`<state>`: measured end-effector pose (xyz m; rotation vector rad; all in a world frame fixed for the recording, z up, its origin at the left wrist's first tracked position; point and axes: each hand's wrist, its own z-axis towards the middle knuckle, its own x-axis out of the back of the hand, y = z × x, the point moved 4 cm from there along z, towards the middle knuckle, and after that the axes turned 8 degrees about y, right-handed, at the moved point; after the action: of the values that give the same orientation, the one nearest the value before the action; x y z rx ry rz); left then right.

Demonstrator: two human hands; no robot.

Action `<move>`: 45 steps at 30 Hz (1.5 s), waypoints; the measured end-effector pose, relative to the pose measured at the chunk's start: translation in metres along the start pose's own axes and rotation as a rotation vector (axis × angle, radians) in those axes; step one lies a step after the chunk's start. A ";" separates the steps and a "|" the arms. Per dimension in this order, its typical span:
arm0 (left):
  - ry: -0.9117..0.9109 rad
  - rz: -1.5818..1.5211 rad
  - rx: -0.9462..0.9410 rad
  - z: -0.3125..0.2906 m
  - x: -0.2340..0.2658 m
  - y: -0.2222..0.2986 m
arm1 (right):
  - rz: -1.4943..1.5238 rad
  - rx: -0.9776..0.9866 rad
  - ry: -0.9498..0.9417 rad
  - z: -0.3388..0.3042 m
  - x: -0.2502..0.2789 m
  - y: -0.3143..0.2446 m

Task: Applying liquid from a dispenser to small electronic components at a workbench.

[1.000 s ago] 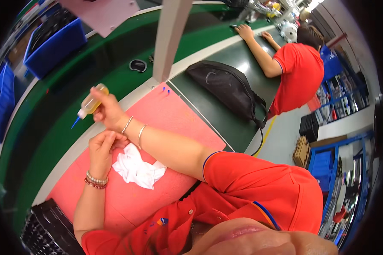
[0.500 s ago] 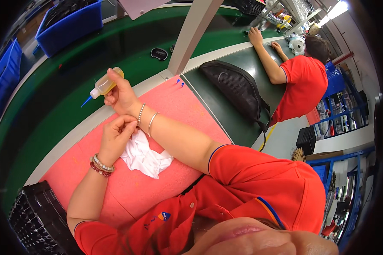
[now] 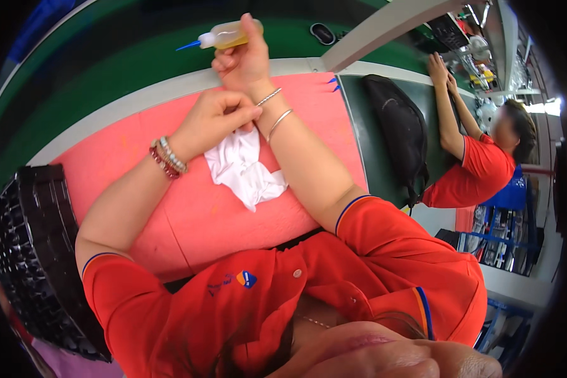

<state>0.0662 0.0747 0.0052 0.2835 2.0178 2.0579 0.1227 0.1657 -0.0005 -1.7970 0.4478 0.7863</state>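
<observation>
In my right hand (image 3: 247,60) is a clear squeeze bottle (image 3: 236,34) of yellowish liquid. Its thin blue nozzle (image 3: 188,45) points left, over the green belt. My left hand (image 3: 217,120) is closed in a pinch at my right wrist, its fingertips on the twisted silver bracelet (image 3: 269,96); the exact grip is partly hidden. A second, smooth silver bangle (image 3: 279,124) sits further up the right forearm. Below both hands a crumpled white cloth (image 3: 246,170) lies on the pink mat (image 3: 138,157).
Two small blue tips (image 3: 334,84) lie at the mat's far right corner. Beyond stand a black oval part (image 3: 322,33) on the green belt and a white post (image 3: 384,31). A black bag (image 3: 397,123) and a co-worker (image 3: 479,167) are at right; a black crate (image 3: 41,252) is at left.
The whole view has shifted, so the bench appears further right. The bottle is tilted closer to level. The left fingers stay at the right wrist. The co-worker's hands have come together.
</observation>
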 end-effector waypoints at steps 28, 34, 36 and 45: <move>-0.141 0.973 -0.938 -0.041 -0.039 0.047 | -0.154 0.199 0.015 -0.007 -0.013 0.005; -0.090 0.937 -1.020 -0.045 -0.039 0.046 | -0.210 0.262 -0.030 -0.025 -0.025 -0.005; -0.066 0.982 -1.078 -0.044 -0.047 0.054 | -0.274 0.319 -0.019 -0.034 -0.034 -0.015; 0.167 1.353 -1.029 -0.040 -0.079 0.081 | -0.404 0.393 -0.194 -0.049 -0.058 -0.044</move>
<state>0.1261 0.0111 0.0875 1.5171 0.3497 3.5229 0.1242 0.1315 0.0804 -1.3669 0.0929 0.5366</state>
